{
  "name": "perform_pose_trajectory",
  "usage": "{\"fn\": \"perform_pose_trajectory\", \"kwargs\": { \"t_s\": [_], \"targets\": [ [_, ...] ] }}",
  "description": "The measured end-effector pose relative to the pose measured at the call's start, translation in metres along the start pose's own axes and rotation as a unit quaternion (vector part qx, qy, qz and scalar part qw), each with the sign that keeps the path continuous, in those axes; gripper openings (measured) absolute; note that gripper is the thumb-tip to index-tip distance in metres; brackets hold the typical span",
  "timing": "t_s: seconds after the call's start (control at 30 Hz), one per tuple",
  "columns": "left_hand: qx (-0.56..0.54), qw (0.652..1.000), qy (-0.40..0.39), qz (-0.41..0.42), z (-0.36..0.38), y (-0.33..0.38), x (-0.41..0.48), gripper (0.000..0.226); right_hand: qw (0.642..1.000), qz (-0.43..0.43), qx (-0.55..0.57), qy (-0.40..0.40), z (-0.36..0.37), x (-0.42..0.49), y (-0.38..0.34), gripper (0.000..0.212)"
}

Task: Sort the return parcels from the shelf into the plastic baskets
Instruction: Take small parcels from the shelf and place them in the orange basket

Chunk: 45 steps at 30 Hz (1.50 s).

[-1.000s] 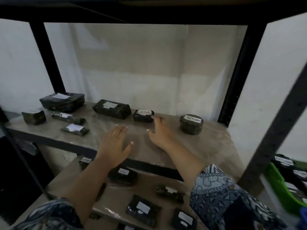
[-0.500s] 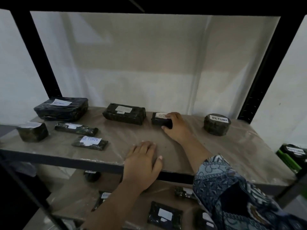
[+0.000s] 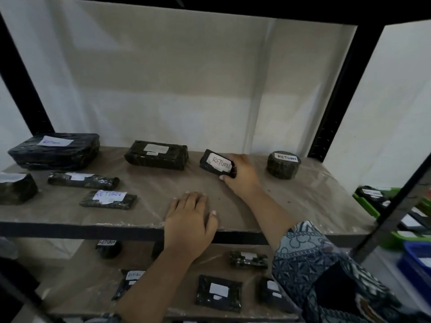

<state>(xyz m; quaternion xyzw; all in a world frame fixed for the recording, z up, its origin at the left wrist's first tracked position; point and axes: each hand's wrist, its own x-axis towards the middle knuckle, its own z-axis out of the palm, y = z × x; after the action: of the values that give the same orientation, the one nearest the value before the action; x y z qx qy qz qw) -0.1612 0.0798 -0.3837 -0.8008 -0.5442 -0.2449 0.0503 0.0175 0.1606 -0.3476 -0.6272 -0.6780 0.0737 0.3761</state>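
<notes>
My right hand [image 3: 241, 174] grips a small black parcel [image 3: 215, 162] with a white label reading RETURN, tilted up off the shelf board [image 3: 291, 201] near its back middle. My left hand [image 3: 190, 220] rests flat on the shelf's front edge, fingers together, holding nothing. Other black-wrapped parcels lie on the same shelf: a round one marked RETURN [image 3: 283, 164] at the right, a long block [image 3: 156, 155] in the middle, a large one [image 3: 54, 150] at the far left, and a flat RETURN packet [image 3: 108, 199] near the front.
A lower shelf [image 3: 77, 283] holds several more black parcels. Black upright posts [image 3: 331, 108] frame the shelf. At the right edge stand a green basket [image 3: 366, 202] with parcels in it and a blue basket [image 3: 412, 262] below it.
My right hand closed around the small RETURN parcel and tipped it up from the shelf. My left hand settled onto the front edge. The view moved closer and to the right.
</notes>
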Motion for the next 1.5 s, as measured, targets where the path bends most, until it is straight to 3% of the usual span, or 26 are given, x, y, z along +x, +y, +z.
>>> {"fn": "perform_pose_trajectory", "kwargs": {
  "t_s": [0.3,0.47,0.7,0.87,1.23,1.5],
  "targets": [
    [0.025,0.999,-0.026,-0.002,0.001,0.005,-0.001,0.064,1.000,0.018,-0.015,0.015,-0.042,-0.060,0.004,0.065],
    [0.003,1.000,-0.010,-0.005,-0.001,0.037,-0.017,0.059,0.999,0.021,-0.033,0.030,-0.087,-0.112,0.017,0.065],
    [-0.005,0.998,-0.007,0.055,0.004,0.134,-0.067,0.051,0.997,0.043,-0.017,0.062,-0.162,-0.196,0.052,0.064],
    [-0.037,0.996,-0.026,0.083,0.011,0.218,-0.102,0.057,0.994,0.059,-0.035,0.084,-0.226,-0.266,0.091,0.061],
    [-0.098,0.973,-0.056,0.201,0.040,0.414,-0.166,0.062,0.970,0.170,-0.134,0.108,-0.378,-0.406,0.188,0.061],
    [-0.167,0.952,-0.071,0.246,0.066,0.525,-0.155,0.064,0.944,0.257,-0.127,0.162,-0.454,-0.454,0.260,0.063]
  ]
}}
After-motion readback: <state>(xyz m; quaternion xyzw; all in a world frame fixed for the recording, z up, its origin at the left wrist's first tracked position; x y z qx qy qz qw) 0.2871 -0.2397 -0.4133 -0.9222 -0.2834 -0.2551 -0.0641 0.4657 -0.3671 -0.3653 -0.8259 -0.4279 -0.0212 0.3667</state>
